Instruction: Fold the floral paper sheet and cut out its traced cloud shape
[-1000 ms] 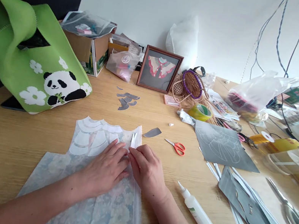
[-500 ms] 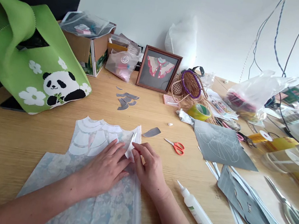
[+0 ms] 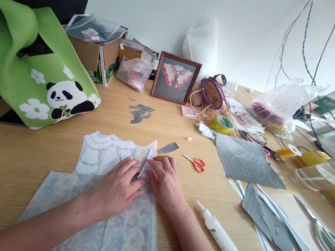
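A pale floral fabric piece (image 3: pixel 96 216) with white scalloped paper shapes glued near its top lies flat on the wooden table (image 3: pixel 36 150). My left hand (image 3: pixel 116 188) rests palm down on the fabric, fingers stretched toward a raised fold at the fabric's top right. My right hand (image 3: pixel 166 181) presses on that same fold (image 3: pixel 147 163) from the right side, fingers curled over its edge. The two hands nearly touch at the fingertips.
Small red-handled scissors (image 3: pixel 195 162) and a white glue bottle (image 3: pixel 218 234) lie right of my hands. Grey paper sheets and strips (image 3: pixel 259 193) spread at the right. A green panda bag (image 3: pixel 34 71), a framed picture (image 3: pixel 176 78), boxes, tape roll (image 3: pixel 222 124) and plastic bags stand behind.
My right hand has shifted slightly up and left onto the fabric's fold, which now lies lower. The left hand has hardly moved.
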`<move>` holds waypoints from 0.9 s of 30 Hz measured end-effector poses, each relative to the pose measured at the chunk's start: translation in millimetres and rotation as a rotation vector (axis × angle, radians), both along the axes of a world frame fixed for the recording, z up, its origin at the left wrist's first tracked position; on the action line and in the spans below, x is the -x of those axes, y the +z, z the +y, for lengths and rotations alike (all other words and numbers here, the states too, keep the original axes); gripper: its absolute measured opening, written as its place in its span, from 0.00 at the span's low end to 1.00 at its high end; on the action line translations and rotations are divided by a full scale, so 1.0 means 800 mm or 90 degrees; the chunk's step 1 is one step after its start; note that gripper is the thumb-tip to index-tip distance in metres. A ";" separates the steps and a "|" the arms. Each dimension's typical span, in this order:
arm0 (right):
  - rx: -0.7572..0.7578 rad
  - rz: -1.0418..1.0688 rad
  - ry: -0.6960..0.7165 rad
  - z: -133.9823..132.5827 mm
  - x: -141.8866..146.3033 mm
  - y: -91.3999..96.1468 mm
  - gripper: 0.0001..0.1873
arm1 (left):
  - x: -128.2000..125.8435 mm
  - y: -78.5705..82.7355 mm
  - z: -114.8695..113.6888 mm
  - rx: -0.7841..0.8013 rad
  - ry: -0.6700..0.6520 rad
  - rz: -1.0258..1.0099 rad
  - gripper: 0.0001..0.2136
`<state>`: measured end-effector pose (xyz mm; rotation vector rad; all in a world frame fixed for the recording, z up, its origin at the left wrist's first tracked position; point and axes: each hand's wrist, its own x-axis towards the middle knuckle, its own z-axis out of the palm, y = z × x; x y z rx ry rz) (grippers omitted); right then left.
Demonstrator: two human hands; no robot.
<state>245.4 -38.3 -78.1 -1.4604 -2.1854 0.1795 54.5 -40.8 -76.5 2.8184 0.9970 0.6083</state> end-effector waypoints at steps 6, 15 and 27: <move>0.010 -0.011 0.008 0.000 0.001 -0.004 0.14 | 0.006 0.006 0.001 -0.064 0.029 -0.091 0.13; 0.018 -0.003 0.006 0.001 0.002 -0.002 0.15 | 0.003 0.002 0.008 -0.081 0.016 -0.062 0.12; 0.022 -0.007 0.005 0.001 0.001 -0.004 0.12 | 0.005 -0.009 0.008 -0.056 -0.002 -0.014 0.11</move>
